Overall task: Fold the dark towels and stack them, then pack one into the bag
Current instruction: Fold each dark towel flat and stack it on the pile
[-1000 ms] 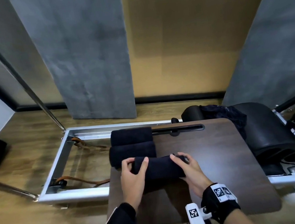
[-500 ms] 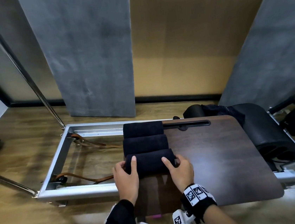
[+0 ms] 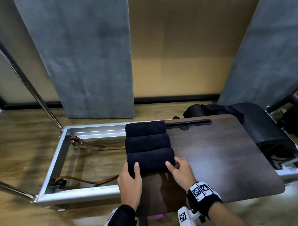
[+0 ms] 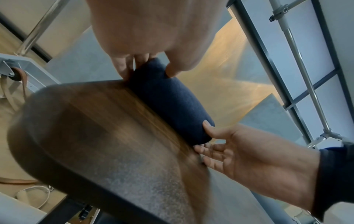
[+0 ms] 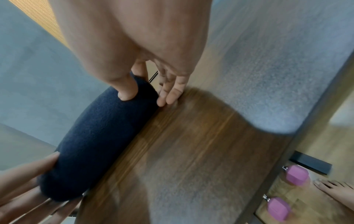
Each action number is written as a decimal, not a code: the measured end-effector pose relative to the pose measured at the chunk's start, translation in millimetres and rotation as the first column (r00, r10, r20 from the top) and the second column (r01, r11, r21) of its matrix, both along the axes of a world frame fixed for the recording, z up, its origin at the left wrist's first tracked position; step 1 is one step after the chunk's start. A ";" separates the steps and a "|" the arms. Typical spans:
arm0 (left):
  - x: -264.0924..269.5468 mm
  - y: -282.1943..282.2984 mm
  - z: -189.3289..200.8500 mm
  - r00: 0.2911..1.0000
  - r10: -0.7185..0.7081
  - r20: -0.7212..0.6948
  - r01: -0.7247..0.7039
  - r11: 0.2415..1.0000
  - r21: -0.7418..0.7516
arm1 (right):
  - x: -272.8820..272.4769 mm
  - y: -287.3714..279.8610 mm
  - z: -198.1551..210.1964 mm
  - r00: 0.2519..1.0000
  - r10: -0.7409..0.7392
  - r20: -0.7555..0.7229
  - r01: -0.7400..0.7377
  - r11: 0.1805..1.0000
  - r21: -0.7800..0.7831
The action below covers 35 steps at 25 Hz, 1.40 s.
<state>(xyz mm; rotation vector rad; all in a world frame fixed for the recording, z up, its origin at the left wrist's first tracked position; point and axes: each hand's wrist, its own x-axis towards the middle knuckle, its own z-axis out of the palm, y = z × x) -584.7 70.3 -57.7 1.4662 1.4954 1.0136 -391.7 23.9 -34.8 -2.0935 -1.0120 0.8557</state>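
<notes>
Left hand and right hand each grip an end of the nearest rolled towel on the table.

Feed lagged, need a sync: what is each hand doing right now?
Left hand: grips the left end of the nearest rolled towel.
Right hand: holds that towel's right end.

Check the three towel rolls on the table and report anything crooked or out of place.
Nothing stands out. The three towel rolls lie parallel, side by side, on the table; both hands hold the nearest roll's ends.
</notes>
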 end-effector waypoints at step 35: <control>58.3 -20.3 17.1 0.622 -0.101 -0.777 0.364 0.915 0.173 | 91.5 -61.8 -1.5 0.942 -0.166 -0.293 0.209 0.971 0.120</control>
